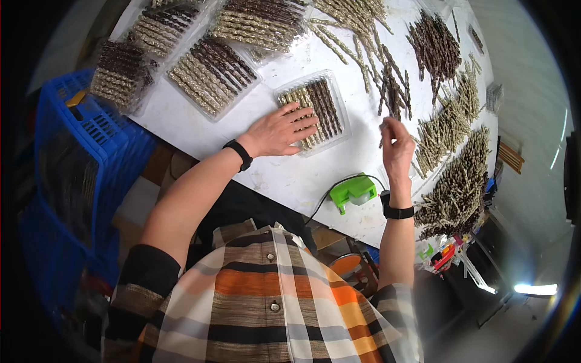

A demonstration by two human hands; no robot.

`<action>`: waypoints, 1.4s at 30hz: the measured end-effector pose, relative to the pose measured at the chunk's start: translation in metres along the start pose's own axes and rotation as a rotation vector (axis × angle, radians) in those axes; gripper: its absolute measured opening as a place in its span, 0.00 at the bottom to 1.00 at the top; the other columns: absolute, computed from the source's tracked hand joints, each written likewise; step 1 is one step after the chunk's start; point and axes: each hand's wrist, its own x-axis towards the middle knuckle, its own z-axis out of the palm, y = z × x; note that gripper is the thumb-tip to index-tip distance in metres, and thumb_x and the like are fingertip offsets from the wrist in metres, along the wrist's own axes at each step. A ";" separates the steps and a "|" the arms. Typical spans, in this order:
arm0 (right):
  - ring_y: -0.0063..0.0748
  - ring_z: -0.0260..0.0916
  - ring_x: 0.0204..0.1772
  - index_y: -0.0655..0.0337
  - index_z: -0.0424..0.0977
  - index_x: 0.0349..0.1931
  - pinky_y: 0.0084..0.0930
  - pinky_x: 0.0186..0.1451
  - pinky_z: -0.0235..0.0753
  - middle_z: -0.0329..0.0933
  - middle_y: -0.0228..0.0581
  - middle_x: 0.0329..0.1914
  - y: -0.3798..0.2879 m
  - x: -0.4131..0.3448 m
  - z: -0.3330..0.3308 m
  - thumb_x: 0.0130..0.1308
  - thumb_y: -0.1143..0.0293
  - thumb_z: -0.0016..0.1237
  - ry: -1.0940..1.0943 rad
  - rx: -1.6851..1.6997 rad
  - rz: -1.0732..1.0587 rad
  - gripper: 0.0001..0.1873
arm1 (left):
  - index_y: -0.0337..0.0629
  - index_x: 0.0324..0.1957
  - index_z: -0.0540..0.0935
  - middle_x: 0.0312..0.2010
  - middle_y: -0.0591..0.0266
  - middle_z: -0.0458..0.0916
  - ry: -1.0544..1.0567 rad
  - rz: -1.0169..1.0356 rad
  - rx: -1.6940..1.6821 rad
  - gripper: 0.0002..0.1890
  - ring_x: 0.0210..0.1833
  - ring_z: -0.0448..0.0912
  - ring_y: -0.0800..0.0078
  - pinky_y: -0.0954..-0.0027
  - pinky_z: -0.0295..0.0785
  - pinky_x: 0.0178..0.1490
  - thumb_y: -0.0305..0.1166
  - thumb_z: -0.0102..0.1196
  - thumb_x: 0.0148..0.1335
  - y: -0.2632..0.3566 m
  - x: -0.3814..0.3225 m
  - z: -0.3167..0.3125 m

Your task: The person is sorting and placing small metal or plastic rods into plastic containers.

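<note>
My left hand [283, 129] lies flat, fingers spread, over the left side of a clear plastic tray [346, 115]. Inside, gold glittery twisted sticks [303, 97] run beside dark brown ones [325, 109]. To the right, my right hand [397, 143] has its thumb and fingers drawn together at the near end of a small loose heap of dark brown sticks [393, 93]. Whether a stick is between those fingertips is hard to see. A green tape dispenser [356, 190] with a roll of clear tape stands nearer my body, a black cable [327, 193] passing by it.
Filled trays [213, 77] and stacked packs [258, 27] cover the white table's [245, 109] far left. Loose gold sticks [352, 18] and a dark pile [433, 45] lie at the back. More piles [458, 181] line the right edge. Blue plastic crates [97, 131] stand left.
</note>
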 end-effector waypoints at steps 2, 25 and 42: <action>0.21 0.70 0.28 0.65 0.78 0.41 0.20 0.31 0.70 0.78 0.38 0.30 -0.037 0.013 -0.006 0.63 0.77 0.55 0.059 -0.068 -0.052 0.07 | 0.51 0.59 0.75 0.66 0.65 0.68 0.011 -0.005 0.006 0.30 0.72 0.59 0.65 0.55 0.48 0.76 0.48 0.62 0.54 -0.002 -0.005 0.000; 0.53 0.77 0.31 0.59 0.72 0.32 0.44 0.32 0.75 0.76 0.47 0.27 -0.045 0.049 0.099 0.61 0.72 0.53 -0.130 -0.415 -0.197 0.04 | 0.50 0.56 0.77 0.63 0.65 0.71 0.071 0.017 -0.027 0.29 0.69 0.63 0.64 0.55 0.53 0.74 0.46 0.63 0.52 -0.002 -0.003 -0.002; 0.52 0.79 0.32 0.57 0.75 0.38 0.45 0.35 0.77 0.80 0.47 0.29 -0.030 0.068 0.076 0.63 0.66 0.50 -0.019 -0.480 -0.073 0.07 | 0.50 0.58 0.76 0.64 0.64 0.70 0.074 0.005 -0.032 0.30 0.71 0.62 0.64 0.54 0.52 0.75 0.46 0.63 0.52 -0.003 -0.004 0.002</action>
